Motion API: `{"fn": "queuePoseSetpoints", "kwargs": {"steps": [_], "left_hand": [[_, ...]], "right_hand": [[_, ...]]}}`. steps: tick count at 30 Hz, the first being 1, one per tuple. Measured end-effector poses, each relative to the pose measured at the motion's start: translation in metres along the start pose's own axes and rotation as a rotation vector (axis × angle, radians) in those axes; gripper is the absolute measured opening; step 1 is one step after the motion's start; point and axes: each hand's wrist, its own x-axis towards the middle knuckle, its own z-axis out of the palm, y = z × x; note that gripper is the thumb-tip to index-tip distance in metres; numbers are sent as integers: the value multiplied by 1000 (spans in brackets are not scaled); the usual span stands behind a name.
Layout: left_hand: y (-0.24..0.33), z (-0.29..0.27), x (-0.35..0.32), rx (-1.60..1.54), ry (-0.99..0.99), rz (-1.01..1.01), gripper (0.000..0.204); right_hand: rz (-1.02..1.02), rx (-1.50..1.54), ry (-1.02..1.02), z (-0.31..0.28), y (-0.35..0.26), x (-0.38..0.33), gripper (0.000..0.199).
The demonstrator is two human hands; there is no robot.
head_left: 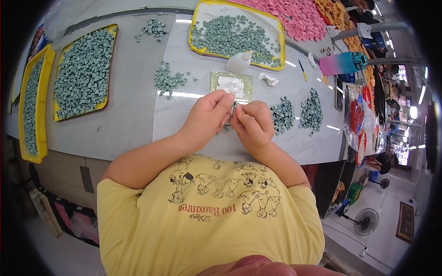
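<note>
My left hand (pixel 209 117) and my right hand (pixel 254 123) meet at the middle of the table, both closed with fingertips pinched together. Between the fingertips a bit of a small grey-green piece (pixel 235 106) shows; the fingers cover most of it. Just beyond my hands lies a pale yellow-green square tray (pixel 246 93) with white paper on it. A white squeeze bottle (pixel 239 62) leans behind that tray, and a crumpled white tissue (pixel 268 79) is to its right. Loose grey-green pieces (pixel 282 115) are heaped beside my right hand, with more partly hidden under my hands.
Yellow-rimmed trays of grey-green pieces stand at the far side (pixel 192 34) and left (pixel 110 76). Another pile (pixel 169 78) lies left of my hands. A yellow knife (pixel 303 71), a pink-and-blue bottle (pixel 343 63) and pink pieces (pixel 301 18) are at the right and back.
</note>
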Motion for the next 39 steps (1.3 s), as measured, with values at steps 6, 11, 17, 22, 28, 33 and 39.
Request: {"fn": "queuePoseSetpoints", "kwargs": {"steps": [6,11,17,22,28,33,39], "left_hand": [[-2,-1,4,88,14,71,27],[2,1,4,52,72,-100,29],[1,-2,2,240,52,7,29],[0,-1,-1,315,67,165,28],[2,1,-1,262,89,199,28],[3,-1,0,251,85,119,33],[2,-5,3,136,88,-63,39]], "right_hand": [[125,108,27,-5,3,-1,24],[552,219,-369,-40,24,19,16],[712,-474,-535,-72,73,-6,17],[816,-582,-624,-74,85,-19,16],[844,-589,-638,-72,91,-22,12],[846,-507,-598,-67,85,-19,14],[829,-214,-463,-57,62,1,17]]}}
